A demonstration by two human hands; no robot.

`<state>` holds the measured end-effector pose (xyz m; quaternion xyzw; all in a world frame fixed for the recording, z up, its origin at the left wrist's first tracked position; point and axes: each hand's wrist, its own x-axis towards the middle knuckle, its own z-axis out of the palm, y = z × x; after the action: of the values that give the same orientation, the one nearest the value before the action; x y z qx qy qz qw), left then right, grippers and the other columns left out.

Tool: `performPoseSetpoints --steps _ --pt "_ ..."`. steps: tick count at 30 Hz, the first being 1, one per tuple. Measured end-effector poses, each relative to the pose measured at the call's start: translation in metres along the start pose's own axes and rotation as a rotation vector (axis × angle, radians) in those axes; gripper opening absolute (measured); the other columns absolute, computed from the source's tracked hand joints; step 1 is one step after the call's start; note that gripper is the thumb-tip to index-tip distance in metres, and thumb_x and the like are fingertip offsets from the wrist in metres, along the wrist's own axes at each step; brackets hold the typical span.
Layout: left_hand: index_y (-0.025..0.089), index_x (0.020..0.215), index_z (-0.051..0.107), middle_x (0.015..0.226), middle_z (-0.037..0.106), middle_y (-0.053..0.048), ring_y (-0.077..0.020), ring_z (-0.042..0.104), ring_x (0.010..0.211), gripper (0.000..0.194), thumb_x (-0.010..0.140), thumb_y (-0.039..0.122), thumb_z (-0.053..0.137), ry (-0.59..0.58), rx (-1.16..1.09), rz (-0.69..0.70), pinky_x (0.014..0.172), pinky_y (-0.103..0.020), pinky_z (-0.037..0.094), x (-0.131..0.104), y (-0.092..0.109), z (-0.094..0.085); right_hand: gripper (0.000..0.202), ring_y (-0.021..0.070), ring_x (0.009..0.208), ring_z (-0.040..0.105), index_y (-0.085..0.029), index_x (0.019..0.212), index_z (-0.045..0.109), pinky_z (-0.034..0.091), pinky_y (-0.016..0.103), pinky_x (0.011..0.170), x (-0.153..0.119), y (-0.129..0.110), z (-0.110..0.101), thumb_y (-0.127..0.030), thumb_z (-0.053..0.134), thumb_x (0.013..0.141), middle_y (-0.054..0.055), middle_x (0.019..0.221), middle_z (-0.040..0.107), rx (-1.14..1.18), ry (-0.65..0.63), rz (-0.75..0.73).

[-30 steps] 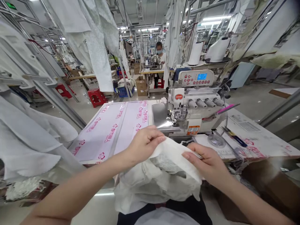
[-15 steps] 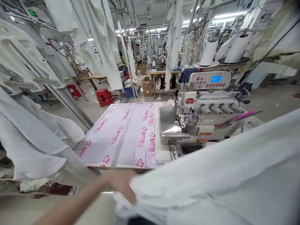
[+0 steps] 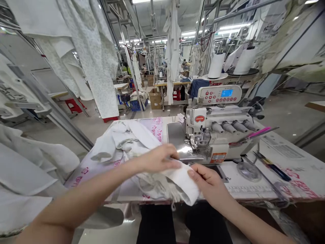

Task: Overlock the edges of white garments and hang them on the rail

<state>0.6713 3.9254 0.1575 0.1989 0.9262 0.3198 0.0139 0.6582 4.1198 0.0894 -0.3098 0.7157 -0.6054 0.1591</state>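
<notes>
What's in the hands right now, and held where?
White cloth: left hand and right hand both hold it near its right end, by the smooth white strip.

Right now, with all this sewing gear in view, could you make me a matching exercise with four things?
1. White cloth
2. Display
3. Cardboard box
4. Dark-handled tool

A. Lit blue
B. On the table, right of the sewing machine
C. Pinched by left hand and right hand
D. On the floor, beyond the table

Pairs: 1-C; 2-A; 3-D; 4-B
</notes>
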Motion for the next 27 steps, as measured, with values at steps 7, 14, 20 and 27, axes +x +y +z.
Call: performPoseSetpoints --steps 7,14,20,27 --pt "0.016 0.083 0.05 0.079 0.051 0.0 -0.0114 0.048 0.073 0.026 0.078 0.041 0.046 -0.08 -0.281 -0.229 0.061 -0.02 0.039 -0.03 -0.017 0.022 0.023 0.0114 0.056 0.041 -0.015 0.067 0.053 0.03 0.022 0.05 0.006 -0.006 -0.011 -0.025 0.042 0.084 0.0 0.061 0.042 -0.238 0.068 -0.279" --pt "0.018 0.079 0.059 0.073 0.058 0.001 -0.0125 0.051 0.068 0.031 0.084 0.038 0.035 -0.013 0.171 -0.249 0.061 -0.022 0.036 -0.032 -0.014 -0.026 0.03 0.0088 0.049 0.035 -0.015 0.053 0.044 0.024 0.02 0.044 0.004 0.001 0.004 -0.032 0.053 0.076 -0.003 0.053 0.04 -0.1 -0.068 -0.002" --pt "0.016 0.067 0.056 0.063 0.055 -0.002 -0.0148 0.05 0.061 0.025 0.082 0.025 0.038 0.047 0.861 0.177 0.058 -0.027 0.03 0.037 0.002 -0.014 0.036 0.0063 0.037 0.034 -0.014 0.063 0.049 0.024 0.018 0.035 -0.016 0.028 0.04 -0.049 0.054 0.072 -0.004 0.047 0.043 0.663 -0.159 0.287" --pt "0.015 0.069 0.053 0.066 0.058 -0.003 -0.0132 0.051 0.058 0.023 0.081 0.029 0.039 0.15 0.477 -0.001 0.051 -0.023 0.031 0.089 -0.032 0.027 0.041 0.0039 0.034 0.024 -0.015 0.059 0.044 0.016 0.018 0.033 -0.014 0.053 0.002 -0.053 0.059 0.065 -0.008 0.042 0.032 0.544 0.107 0.359"
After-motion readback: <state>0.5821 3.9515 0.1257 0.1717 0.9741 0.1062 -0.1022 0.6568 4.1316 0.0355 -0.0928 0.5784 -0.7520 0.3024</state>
